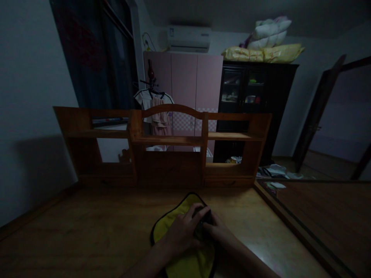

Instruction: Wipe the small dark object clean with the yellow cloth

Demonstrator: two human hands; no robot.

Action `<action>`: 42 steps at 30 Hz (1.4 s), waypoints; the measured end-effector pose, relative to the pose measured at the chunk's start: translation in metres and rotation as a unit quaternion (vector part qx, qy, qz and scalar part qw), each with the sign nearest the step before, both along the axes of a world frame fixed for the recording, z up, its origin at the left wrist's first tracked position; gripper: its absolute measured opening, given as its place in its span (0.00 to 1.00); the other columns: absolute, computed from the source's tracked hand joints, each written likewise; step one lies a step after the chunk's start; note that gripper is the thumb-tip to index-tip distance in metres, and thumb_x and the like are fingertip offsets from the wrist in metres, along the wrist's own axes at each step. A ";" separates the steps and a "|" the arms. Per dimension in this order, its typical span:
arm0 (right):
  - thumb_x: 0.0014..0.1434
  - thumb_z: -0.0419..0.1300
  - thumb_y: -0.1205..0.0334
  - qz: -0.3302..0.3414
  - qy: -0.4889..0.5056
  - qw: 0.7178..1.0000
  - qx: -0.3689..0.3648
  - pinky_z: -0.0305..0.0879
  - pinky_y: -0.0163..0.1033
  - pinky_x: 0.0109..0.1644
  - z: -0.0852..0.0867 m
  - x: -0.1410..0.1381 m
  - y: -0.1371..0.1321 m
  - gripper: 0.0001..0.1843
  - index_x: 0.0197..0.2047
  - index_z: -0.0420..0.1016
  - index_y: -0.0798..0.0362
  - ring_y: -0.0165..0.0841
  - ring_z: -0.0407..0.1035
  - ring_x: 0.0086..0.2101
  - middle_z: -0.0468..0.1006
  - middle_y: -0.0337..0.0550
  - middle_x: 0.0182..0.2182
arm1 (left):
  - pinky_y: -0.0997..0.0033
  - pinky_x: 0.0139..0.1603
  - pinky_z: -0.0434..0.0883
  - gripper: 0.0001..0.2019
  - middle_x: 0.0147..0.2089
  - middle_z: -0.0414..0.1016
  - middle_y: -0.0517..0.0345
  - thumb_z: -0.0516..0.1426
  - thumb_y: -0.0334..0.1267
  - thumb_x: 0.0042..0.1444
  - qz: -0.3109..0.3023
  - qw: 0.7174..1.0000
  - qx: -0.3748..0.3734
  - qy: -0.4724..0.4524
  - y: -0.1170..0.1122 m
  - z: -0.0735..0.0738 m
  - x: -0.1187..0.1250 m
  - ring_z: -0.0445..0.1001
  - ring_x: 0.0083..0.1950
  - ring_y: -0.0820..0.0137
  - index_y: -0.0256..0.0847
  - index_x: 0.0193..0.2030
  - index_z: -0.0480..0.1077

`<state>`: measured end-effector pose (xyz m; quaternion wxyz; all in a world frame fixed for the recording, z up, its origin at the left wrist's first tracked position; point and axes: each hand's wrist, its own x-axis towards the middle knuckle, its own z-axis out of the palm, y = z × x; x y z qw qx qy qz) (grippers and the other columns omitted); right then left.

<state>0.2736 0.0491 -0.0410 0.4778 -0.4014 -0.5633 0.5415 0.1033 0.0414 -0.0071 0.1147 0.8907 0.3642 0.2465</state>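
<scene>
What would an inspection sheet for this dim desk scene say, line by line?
Surface: wooden desk, bare wood around the cloth.
Job's things: yellow cloth with a dark edge, lying flat on the desk; a small dark object sits between the hands, too dim to identify.
Clutter: small items on the floor beyond the desk's right end.
Hands: left hand and right hand both rest on the cloth, fingers around the dark object.
Cables: nothing seen.
Surroundings: wooden shelf unit at the desk's back, pink wardrobe, dark cabinet with bedding on top, air conditioner.
</scene>
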 end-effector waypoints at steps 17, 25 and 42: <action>0.43 0.59 0.67 0.011 0.014 1.000 -0.014 0.65 0.48 0.53 -0.002 -0.001 0.002 0.27 0.50 0.69 0.54 0.44 0.70 0.47 0.76 0.46 0.43 | 0.60 0.49 0.73 0.48 0.65 0.54 0.52 0.67 0.40 0.45 -0.004 1.000 0.022 -0.005 -0.001 -0.001 0.000 0.70 0.53 0.58 0.57 0.68 0.43; 0.40 0.58 0.67 0.003 0.014 0.999 -0.035 0.68 0.47 0.47 -0.001 -0.001 0.002 0.28 0.48 0.70 0.54 0.44 0.70 0.44 0.77 0.46 0.41 | 0.60 0.49 0.73 0.49 0.64 0.55 0.52 0.67 0.38 0.43 -0.006 0.999 0.026 -0.017 0.001 -0.004 0.000 0.70 0.54 0.58 0.57 0.68 0.44; 0.44 0.58 0.67 0.013 0.010 1.000 -0.001 0.66 0.49 0.51 0.004 0.001 -0.003 0.24 0.48 0.71 0.54 0.43 0.71 0.43 0.77 0.45 0.41 | 0.59 0.51 0.72 0.49 0.65 0.54 0.54 0.67 0.39 0.43 -0.008 1.000 0.010 -0.015 0.001 -0.002 0.000 0.70 0.53 0.59 0.59 0.67 0.44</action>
